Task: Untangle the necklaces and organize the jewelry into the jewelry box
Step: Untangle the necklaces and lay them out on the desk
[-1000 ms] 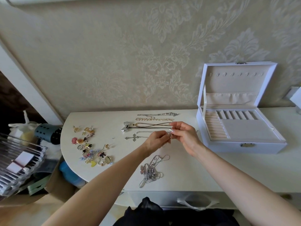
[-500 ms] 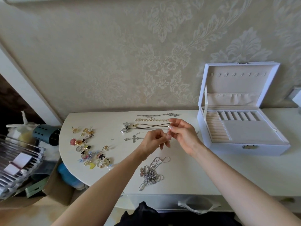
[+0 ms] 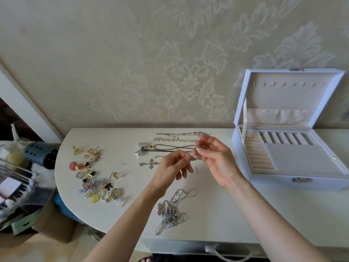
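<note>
The smooth white table [image 3: 207, 214] carries an open white jewelry box [image 3: 268, 181] with a beige velvety lining, at right. At mid-table, the left hand [image 3: 170, 169] and right hand [image 3: 217, 159] fingers pinch a fine silver chain [image 3: 196, 158]. The tangled silver necklaces [image 3: 171, 210] lie nearer.

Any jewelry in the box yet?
No, the open jewelry box shows only bare lining in every compartment that is visible.

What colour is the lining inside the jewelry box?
Pale beige lining; the jewelry box itself is white. Best seen in head view.
</note>
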